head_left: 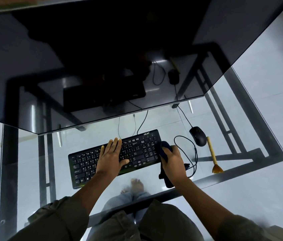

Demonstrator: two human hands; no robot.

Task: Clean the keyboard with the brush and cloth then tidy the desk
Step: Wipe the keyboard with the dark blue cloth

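Keyboard (114, 158) lies mid-desk (241, 119), angled. Left hand (110, 156) flat on keys, fingers straight, presumably steadying it. Right hand (172, 161) grips dark cloth (164, 154) bunched at keyboard's right end, tail hanging toward the near edge; wiping stage, I judge. Brush (213, 155) lies aside, right of mouse (198, 136).

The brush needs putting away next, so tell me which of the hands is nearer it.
Right. The right hand, holding the cloth at the right end of the keyboard, is nearer the brush; the left hand rests flat mid-keyboard, farther off.
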